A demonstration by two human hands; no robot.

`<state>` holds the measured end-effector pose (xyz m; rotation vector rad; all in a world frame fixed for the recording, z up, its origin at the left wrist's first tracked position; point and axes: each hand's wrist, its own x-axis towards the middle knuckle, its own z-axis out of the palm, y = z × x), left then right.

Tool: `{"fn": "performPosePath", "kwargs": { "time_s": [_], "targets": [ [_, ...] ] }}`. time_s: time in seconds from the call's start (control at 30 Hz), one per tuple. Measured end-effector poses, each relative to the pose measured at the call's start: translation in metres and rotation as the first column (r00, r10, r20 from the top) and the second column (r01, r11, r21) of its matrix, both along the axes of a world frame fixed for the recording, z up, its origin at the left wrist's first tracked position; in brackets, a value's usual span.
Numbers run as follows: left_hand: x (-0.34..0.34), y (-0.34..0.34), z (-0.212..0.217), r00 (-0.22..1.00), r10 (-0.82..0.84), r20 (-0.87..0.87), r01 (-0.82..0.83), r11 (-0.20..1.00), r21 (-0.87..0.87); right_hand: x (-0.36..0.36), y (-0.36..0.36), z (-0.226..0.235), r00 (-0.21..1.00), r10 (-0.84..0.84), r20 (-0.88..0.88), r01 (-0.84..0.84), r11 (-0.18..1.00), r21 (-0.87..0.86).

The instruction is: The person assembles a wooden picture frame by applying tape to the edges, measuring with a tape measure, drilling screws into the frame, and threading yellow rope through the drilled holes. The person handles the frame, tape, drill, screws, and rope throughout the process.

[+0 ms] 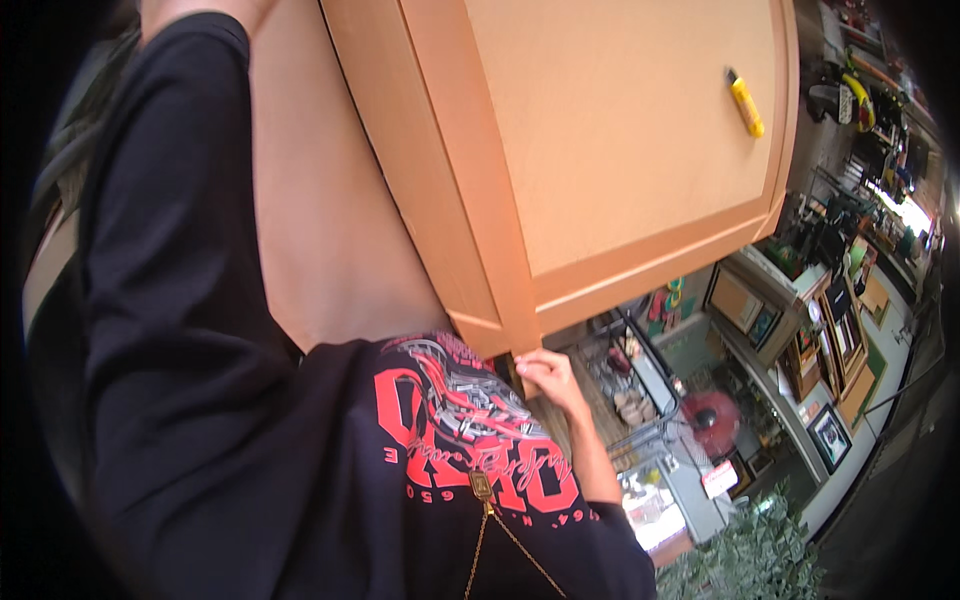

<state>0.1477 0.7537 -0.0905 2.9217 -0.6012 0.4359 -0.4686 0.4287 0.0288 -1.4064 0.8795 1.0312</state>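
A large light-wood piece of furniture [600, 150] with a framed flat panel fills the upper middle, held close against my chest. A yellow lighter [745, 103] lies on its panel near the right edge. My right hand [545, 378] grips its lower corner, fingers curled around the edge, just above my black shirt with a red print [450, 430]. My left arm in a black sleeve [160, 250] runs up along the furniture's plain side. My left hand [200, 12] is cut off at the top edge, so its fingers are hidden.
Past the furniture, at the right, are wire shelves [630, 375], a red fan [710, 415], framed pictures [830, 435] along a wall, a green plant [760, 555] at the bottom and a parked scooter [850, 100] at the top right.
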Motion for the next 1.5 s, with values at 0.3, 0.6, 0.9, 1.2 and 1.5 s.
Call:
{"fn": "performPosePath", "kwargs": {
  "time_s": [0.3, 0.6, 0.9, 1.2, 1.5],
  "targets": [
    [-0.161, -0.096, 0.018, 0.977, 0.213, -0.025, -0.214, 0.969, -0.12, 0.003, -0.018, -0.03, 0.982, 0.148, 0.12, -0.168, 0.97, 0.177],
    [-0.443, -0.214, 0.039, 0.847, 0.389, -0.364, -0.453, 0.885, -0.108, 0.061, -0.064, -0.027, 0.705, 0.568, 0.424, -0.698, 0.659, 0.279],
    [-0.587, -0.253, 0.08, 0.794, 0.38, -0.474, -0.492, 0.861, -0.134, 0.361, -0.24, -0.041, 0.067, 0.976, 0.205, 0.312, 0.175, -0.934],
    [-0.621, -0.232, 0.084, 0.802, 0.554, -0.223, -0.589, 0.672, -0.449, 0.383, -0.205, -0.038, 0.173, 0.868, 0.466, -0.002, 0.473, -0.881],
    [-0.601, -0.239, 0.05, 0.461, 0.85, -0.254, -0.803, 0.278, -0.526, 0.195, -0.062, -0.03, -0.352, 0.657, 0.667, -0.672, 0.319, -0.669]
  ]
}}
